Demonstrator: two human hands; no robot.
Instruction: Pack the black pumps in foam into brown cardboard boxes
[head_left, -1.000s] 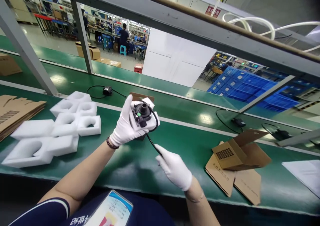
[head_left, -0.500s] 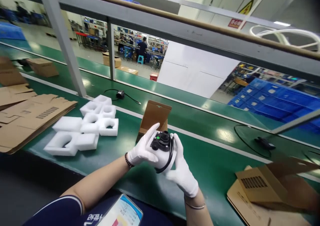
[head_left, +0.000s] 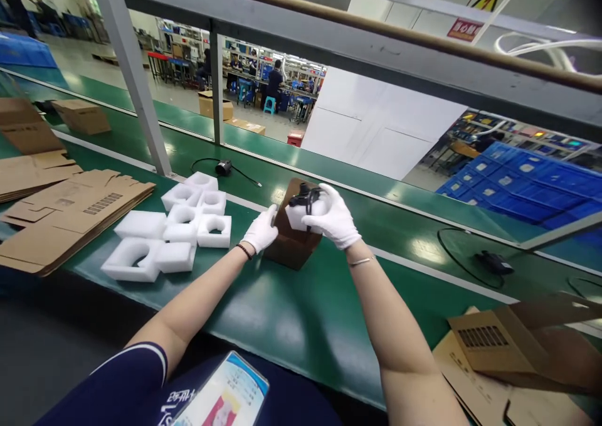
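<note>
Near the centre of the frame, I saw the white-gloved right hand (head_left: 336, 218) pinching a white foam block (head_left: 296, 219) with a black device (head_left: 303, 196) on it, thumb and fingers at its right side. These things were at the open brown cardboard box (head_left: 291, 251); how deep, I could not tell. The white-gloved left hand (head_left: 261, 231) was by the box's left edge, but its grip was not clear to me. White cut-out foam pieces (head_left: 181, 216) lay at left-centre on the green table (head_left: 263, 316).
</note>
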